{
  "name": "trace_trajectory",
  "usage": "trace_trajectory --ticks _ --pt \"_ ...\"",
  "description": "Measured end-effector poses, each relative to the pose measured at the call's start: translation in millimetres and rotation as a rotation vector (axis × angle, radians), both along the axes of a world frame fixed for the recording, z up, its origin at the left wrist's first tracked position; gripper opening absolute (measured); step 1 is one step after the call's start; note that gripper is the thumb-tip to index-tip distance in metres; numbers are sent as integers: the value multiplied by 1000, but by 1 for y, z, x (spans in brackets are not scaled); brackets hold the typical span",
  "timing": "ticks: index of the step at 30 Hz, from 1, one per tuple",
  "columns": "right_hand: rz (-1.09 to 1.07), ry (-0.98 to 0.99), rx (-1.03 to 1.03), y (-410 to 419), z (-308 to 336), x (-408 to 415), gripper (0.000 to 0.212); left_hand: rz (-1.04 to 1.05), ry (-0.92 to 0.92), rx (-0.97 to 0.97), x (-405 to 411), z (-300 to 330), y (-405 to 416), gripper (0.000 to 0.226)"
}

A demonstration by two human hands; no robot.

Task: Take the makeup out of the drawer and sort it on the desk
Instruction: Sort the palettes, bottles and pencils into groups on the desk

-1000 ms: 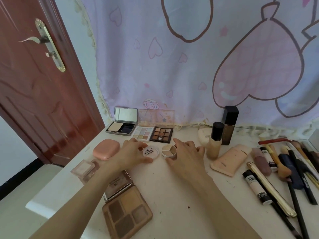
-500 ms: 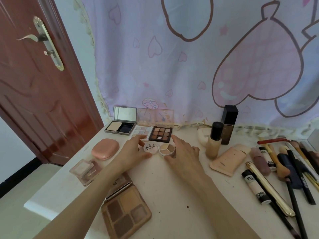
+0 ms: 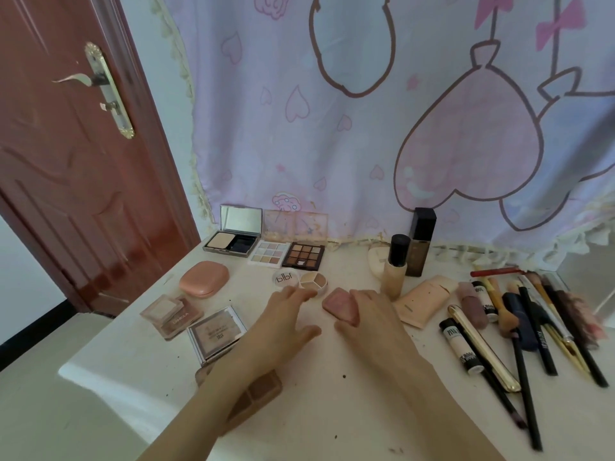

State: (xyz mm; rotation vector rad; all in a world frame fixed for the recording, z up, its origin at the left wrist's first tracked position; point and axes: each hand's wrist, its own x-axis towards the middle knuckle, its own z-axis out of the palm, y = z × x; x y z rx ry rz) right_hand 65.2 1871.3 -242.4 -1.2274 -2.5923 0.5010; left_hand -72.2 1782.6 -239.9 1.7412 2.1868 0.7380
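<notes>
Two bare hands meet over the white surface. The right hand grips a dusty-pink, teardrop-shaped makeup sponge, its long axis running from far left to near right, the wider end nearer. The left hand hovers just left of it, fingers loosely spread, holding nothing. Just beyond, a small round white jar lid touches a round concealer pot.
</notes>
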Motion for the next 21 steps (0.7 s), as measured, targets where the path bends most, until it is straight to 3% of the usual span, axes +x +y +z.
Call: trace_trajectory --ticks 3,5,10,15,18,21 --pt "-20 10 69 0 -5 -4 43 -11 -46 -64 9 -5 3 61" --pt "-30 124 20 1 -9 -3 47 28 -71 -49 12 -7 4 60" --pt "13 620 -384 -2 3 8 46 48 -148 210 16 0 -1 50" --pt "66 796 -745 -2 13 9 40 -18 -94 491 12 17 -11 43" --pt "82 1022 -1007 -5 18 11 26 -34 -57 530 14 24 -13 24" --pt "173 1116 -1122 -10 21 9 39 -103 8 534 20 23 -12 10"
